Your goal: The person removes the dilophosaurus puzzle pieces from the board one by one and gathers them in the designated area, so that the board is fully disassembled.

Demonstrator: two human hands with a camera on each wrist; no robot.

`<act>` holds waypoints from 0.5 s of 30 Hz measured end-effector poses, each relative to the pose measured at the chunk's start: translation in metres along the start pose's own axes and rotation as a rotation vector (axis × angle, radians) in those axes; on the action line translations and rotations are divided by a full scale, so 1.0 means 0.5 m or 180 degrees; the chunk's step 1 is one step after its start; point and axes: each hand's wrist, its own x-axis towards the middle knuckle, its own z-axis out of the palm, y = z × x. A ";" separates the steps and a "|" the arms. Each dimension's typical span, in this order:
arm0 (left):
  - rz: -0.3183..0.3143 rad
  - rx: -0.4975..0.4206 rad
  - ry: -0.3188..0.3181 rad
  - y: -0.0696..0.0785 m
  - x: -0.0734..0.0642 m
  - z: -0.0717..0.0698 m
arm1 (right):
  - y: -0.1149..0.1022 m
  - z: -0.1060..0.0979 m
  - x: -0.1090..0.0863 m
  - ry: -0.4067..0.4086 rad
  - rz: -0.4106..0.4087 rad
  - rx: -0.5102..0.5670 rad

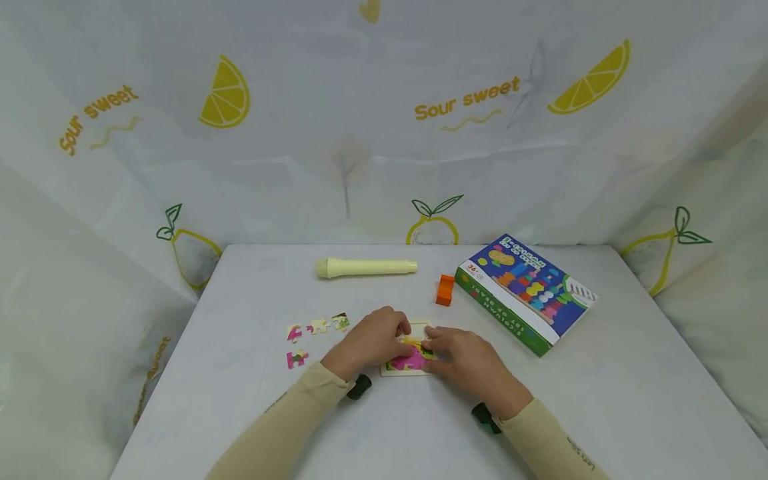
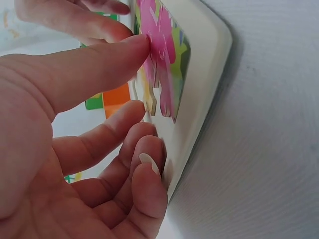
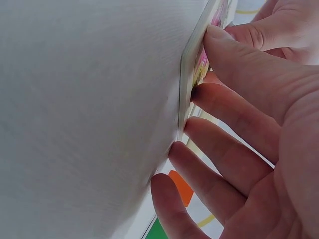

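Left of the bead box [image 1: 534, 283], the puzzle board [image 2: 209, 55] looks light and stiff, best held by its rim. The right hand [image 1: 471, 363] grips its edge while the left hand [image 1: 375, 339] presses the pink pieces [image 2: 162, 37] with its thumb, though whether it pinches one I can't tell. The box reads "COLUMN" and "36"; the curtain [image 1: 384, 150] behind it says "Sour sweet".

Soft, even light all round us; in the left wrist view, shadow rims the puzzle board [image 2: 212, 50] toward two o'clock, distance blurring at ten.
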 end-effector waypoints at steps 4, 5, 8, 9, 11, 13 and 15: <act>0.0011 -0.0012 0.0039 0.000 0.000 0.003 | 0.000 -0.003 0.000 -0.0001 -0.0026 -0.0024; 0.0006 -0.0027 0.0045 0.000 0.001 0.003 | 0.000 -0.004 -0.001 -0.0003 -0.0028 -0.0025; -0.0018 -0.0120 0.0064 0.002 0.003 0.002 | 0.000 -0.006 -0.001 -0.0009 -0.0030 -0.0021; -0.0033 -0.0153 0.0065 0.002 0.003 0.002 | 0.000 -0.007 -0.001 -0.0013 -0.0032 -0.0019; -0.0052 -0.0218 0.0059 0.001 0.005 0.001 | 0.001 -0.007 0.000 -0.0021 -0.0040 -0.0011; -0.0056 -0.0290 0.0049 -0.001 0.006 0.000 | 0.002 -0.007 0.000 -0.0023 -0.0059 -0.0006; -0.0020 -0.0325 0.0036 -0.005 0.008 -0.001 | 0.003 -0.006 0.000 -0.0017 -0.0074 -0.0001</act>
